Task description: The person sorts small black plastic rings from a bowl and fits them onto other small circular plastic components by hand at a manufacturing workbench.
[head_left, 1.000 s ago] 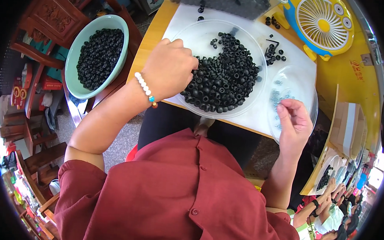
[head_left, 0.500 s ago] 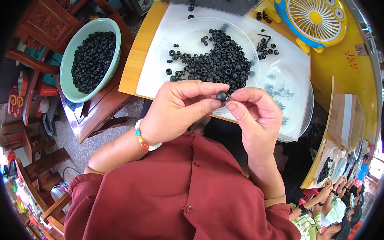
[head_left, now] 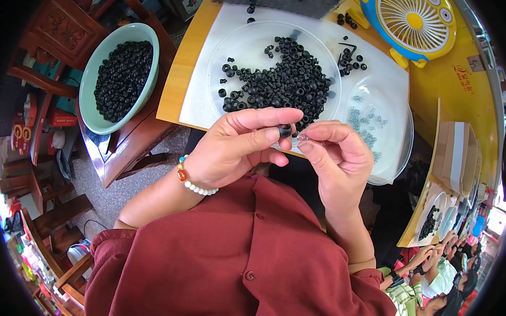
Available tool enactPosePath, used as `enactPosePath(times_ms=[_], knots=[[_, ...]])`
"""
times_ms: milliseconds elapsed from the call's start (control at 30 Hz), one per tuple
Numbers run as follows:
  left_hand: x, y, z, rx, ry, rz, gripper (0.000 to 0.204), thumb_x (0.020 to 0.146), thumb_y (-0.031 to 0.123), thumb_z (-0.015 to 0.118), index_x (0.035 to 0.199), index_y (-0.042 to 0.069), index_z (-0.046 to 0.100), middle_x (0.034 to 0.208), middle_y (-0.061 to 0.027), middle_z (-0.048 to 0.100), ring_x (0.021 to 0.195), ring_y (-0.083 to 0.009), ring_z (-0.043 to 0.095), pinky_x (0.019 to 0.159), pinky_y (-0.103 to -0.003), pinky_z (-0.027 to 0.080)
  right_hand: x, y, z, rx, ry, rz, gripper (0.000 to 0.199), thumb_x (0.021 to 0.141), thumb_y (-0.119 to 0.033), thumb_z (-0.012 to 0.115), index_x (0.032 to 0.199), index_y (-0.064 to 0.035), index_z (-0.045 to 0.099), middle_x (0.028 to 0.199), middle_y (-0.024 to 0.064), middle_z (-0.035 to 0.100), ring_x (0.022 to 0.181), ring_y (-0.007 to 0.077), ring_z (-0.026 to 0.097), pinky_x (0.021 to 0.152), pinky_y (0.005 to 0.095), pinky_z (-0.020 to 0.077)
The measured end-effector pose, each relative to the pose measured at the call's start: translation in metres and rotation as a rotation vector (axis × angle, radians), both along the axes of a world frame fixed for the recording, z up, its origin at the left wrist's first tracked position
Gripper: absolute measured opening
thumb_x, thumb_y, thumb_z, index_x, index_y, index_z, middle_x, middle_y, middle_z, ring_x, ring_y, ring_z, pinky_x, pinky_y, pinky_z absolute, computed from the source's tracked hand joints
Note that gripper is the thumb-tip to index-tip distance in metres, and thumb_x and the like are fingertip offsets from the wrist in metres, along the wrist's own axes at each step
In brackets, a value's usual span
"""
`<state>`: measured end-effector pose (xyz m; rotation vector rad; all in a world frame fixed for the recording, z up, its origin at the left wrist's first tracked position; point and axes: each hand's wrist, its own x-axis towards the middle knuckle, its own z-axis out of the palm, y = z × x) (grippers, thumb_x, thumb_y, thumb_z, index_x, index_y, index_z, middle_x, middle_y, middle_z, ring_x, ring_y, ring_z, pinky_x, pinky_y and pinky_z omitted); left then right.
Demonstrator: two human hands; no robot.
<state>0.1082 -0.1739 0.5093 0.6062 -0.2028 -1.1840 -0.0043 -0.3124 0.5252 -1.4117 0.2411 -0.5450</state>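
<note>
Between thumb and fingers, my left hand [head_left: 240,136] pinches a round black bead-like piece [head_left: 285,130] with a dark opening in it. My right hand [head_left: 341,155], a little apart from it, grips a small clear piece [head_left: 303,137] by the fingertips. Just beyond both hands, a shallow clear tray [head_left: 217,51] holds a heap of small black pieces [head_left: 292,76]. To its right, a second clear tray [head_left: 396,115] carries small transparent pieces [head_left: 365,123].
A pale green basin [head_left: 153,71] full of black pieces stands on a wooden stool at left. A hex key [head_left: 349,46] and loose black pieces lie beyond the trays. A yellow-blue fan [head_left: 413,24] stands far right. Other people [head_left: 426,292] work at another table, lower right.
The two hands have drawn slightly apart, separating the clear piece from the black one. My left hand has turned, tipping the black piece so its opening shows.
</note>
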Motion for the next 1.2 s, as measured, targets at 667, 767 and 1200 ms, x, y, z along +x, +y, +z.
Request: enactPosePath(times_ms=[667,767,1200], knots=[[0.003,0.003,-0.001,0.179,-0.341,0.054,0.017,0.086,0.004,0.060,0.101,-0.003,0.062,0.103,-0.0113,0.060,0.087,-0.0163,0.061,0.074,-0.027,0.054,0.010,-0.001,0.008,-0.325,0.079,0.009,0.012,0.072,0.007,0.069,0.078,0.0011,0.060,0.079,0.0063,0.062,0.072,0.0114,0.059,0.061,0.0226,0.0469],[-0.001,0.009,-0.003,0.176,-0.234,-0.001,0.017,0.084,0.003,0.061,0.101,-0.003,0.063,0.100,-0.0107,0.062,0.086,-0.0155,0.061,0.075,-0.027,0.053,0.011,-0.012,0.007,-0.199,0.162,0.205,0.017,0.072,0.003,0.072,0.076,-0.0026,0.056,0.075,0.0010,0.058,0.068,0.0067,0.056,0.056,0.0202,0.0419],[0.013,0.031,-0.021,-0.056,0.095,0.076,0.018,0.089,0.009,0.056,0.105,0.001,0.059,0.091,-0.0089,0.062,0.078,-0.0159,0.063,0.072,-0.031,0.056,0.050,-0.013,0.010,-0.040,0.330,0.326,0.013,0.079,-0.010,0.068,0.087,-0.0012,0.062,0.078,0.0018,0.063,0.069,0.0069,0.056,0.063,0.0236,0.0454]])
